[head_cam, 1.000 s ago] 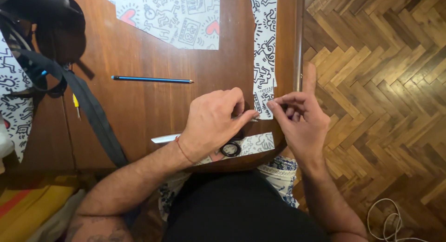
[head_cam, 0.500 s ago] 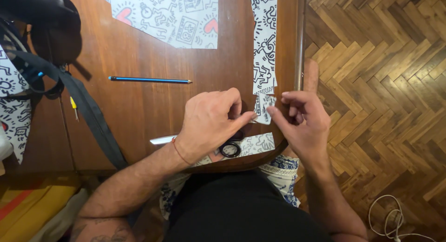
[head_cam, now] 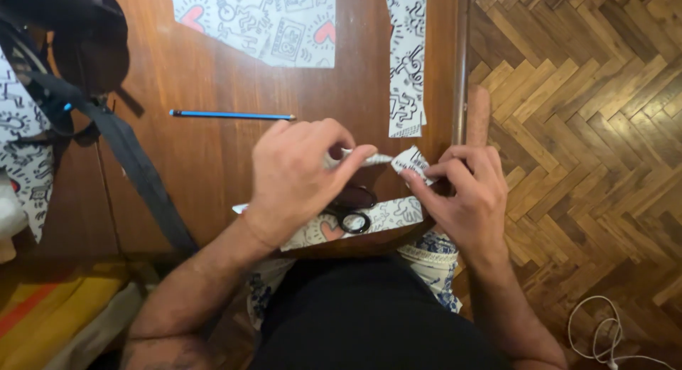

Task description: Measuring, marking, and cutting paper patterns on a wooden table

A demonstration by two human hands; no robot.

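**Both hands pinched on a small paper scrap at the table's near edge**

The left hand (head_cam: 298, 174) and the right hand (head_cam: 465, 192) were closed on one small printed paper piece (head_cam: 405, 160), held just above the wooden table (head_cam: 213, 164) near its right edge. The left thumb and fingers pinched the piece's left end; the right fingertips (head_cam: 412, 177) pressed its right end, with the right index finger stretched straight away from the body along the table's rim. The hands stood close together, joined only by the paper.

Under the left hand lay black-handled scissors (head_cam: 352, 210), partly hidden by the palm, resting on a long patterned paper strip (head_cam: 383, 215) that ran along the near edge. Another narrow strip (head_cam: 406, 64) of the same black-and-white doodle print lay beyond the hands, its lower end just beside the held piece. A larger printed sheet (head_cam: 263, 22) with red hearts lay at the far side. A blue pencil (head_cam: 231, 115) lay to the left, well clear of the hands. A black bag (head_cam: 64, 50) with a strap (head_cam: 135, 171) covered the table's left corner. A white cable (head_cam: 604, 334) lay on the herringbone parquet floor (head_cam: 582, 128).
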